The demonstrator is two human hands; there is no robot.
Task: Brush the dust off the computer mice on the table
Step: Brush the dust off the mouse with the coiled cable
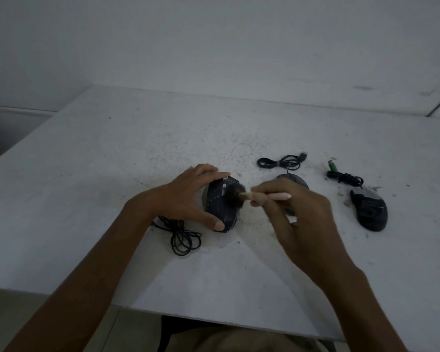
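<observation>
A dark angular computer mouse [220, 207] lies at the middle of the white table [87, 174]. My left hand [186, 196] grips it from the left, fingers over its far end and thumb at its near end. My right hand [292, 212] pinches a small brush [264, 196] with a pale pink handle, and its dark bristles touch the mouse's top. A second mouse [294, 180] is mostly hidden behind my right hand. A third dark mouse [370, 210] lies at the right.
A loose black cable [182, 237] trails from the held mouse toward the table's near edge. A coiled cable with a plug [281, 162] lies behind the second mouse. A bundled cable with a green plug [341, 175] lies at the right. Dust specks cover the table.
</observation>
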